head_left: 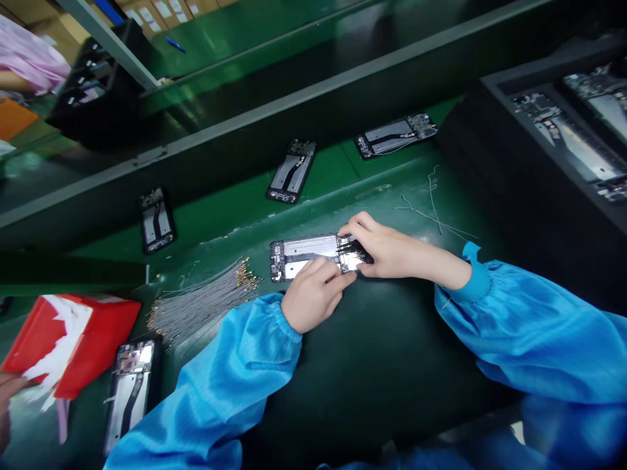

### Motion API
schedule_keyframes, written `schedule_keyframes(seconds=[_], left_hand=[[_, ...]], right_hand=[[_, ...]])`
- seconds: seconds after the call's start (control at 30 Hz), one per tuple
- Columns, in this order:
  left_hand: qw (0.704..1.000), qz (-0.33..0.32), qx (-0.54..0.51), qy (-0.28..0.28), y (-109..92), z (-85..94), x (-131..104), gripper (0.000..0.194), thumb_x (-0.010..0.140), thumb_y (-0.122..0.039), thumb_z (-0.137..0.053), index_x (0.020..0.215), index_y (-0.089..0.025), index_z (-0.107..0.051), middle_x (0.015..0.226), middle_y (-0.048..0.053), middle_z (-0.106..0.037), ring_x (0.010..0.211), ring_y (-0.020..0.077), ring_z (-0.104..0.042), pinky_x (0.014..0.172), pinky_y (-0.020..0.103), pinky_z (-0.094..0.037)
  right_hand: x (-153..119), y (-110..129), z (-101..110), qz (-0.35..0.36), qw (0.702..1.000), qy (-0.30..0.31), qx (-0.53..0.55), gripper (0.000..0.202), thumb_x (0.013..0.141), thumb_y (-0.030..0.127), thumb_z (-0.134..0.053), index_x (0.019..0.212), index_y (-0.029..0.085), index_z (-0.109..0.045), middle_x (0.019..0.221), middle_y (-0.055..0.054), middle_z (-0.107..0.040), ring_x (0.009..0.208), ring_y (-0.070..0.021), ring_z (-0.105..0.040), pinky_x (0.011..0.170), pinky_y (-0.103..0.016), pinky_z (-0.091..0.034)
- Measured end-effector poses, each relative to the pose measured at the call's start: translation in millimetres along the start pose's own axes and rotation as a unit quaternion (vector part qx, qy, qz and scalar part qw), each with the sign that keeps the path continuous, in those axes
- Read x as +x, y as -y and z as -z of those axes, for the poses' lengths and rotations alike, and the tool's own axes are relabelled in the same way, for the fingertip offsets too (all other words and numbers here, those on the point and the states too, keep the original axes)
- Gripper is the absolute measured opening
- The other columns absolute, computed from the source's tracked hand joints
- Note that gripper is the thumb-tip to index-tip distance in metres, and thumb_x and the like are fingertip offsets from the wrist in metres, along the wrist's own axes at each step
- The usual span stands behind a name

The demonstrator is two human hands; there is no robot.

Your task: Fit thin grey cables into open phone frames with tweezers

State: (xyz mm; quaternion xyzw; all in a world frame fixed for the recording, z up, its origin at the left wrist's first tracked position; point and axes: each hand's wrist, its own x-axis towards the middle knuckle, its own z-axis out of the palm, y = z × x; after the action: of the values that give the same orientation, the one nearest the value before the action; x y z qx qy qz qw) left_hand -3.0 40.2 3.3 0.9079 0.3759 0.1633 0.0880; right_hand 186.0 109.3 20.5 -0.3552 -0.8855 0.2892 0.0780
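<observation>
An opened phone (308,248) lies flat on the green bench, its circuit board at the right end and a dark flex cable along the metal middle. My right hand (386,248) spans that right end, finger at the far edge and thumb at the near side, gripping it. Curled against the phone's near edge is my left hand (316,297), its index finger reaching to the board; its fingertips are partly hidden. To the left of the phone lies a bundle of thin grey cables (206,300) with gold-coloured ends. Several loose cables (434,209) lie beyond my right wrist.
More opened phones (292,171) lie along the back, like the one at back right (396,135). Another phone (130,391) is beside a red box (105,333) at left. A black tray (529,196) holding phones stands right. Another person's hand (7,398) shows far left.
</observation>
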Motion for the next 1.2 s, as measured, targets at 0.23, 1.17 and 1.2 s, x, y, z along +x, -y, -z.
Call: schedule_keyframes(seconds=[0.23, 1.17, 1.2], left_hand=[[0.998, -0.004, -0.065, 0.010, 23.9, 7.5, -10.5, 0.030, 0.088, -0.016, -0.036, 0.105, -0.021, -0.060, 0.077, 0.003, -0.051, 0.073, 0.0130, -0.045, 0.067, 0.025, -0.040], [0.998, -0.038, -0.033, -0.034, 26.2, -1.2, -7.3, 0.027, 0.087, -0.015, -0.038, 0.103, -0.019, -0.060, 0.073, 0.003, -0.047, 0.069, 0.0138, -0.042, 0.062, 0.024, -0.041], [0.998, -0.032, -0.045, -0.031, 26.5, -1.5, -7.6, 0.028, 0.086, -0.014, -0.037, 0.102, -0.018, -0.060, 0.075, 0.004, -0.048, 0.071, 0.0141, -0.044, 0.064, 0.025, -0.042]], right_hand=[[-0.9, -2.9, 1.2, -0.005, 1.000, 0.011, 0.005, 0.053, 0.066, 0.018, -0.055, 0.116, 0.020, -0.038, 0.110, -0.008, -0.038, 0.077, -0.0176, -0.051, 0.064, -0.031, -0.047], [7.2, 6.6, 3.8, -0.043, 0.997, 0.026, -0.060, 0.050, 0.068, 0.030, -0.059, 0.113, 0.018, -0.040, 0.106, -0.008, -0.039, 0.074, -0.0164, -0.050, 0.062, -0.028, -0.043], [7.6, 7.1, 3.1, -0.044, 0.997, 0.022, -0.067, 0.050, 0.068, 0.032, -0.059, 0.112, 0.017, -0.041, 0.105, -0.008, -0.039, 0.074, -0.0165, -0.050, 0.062, -0.028, -0.043]])
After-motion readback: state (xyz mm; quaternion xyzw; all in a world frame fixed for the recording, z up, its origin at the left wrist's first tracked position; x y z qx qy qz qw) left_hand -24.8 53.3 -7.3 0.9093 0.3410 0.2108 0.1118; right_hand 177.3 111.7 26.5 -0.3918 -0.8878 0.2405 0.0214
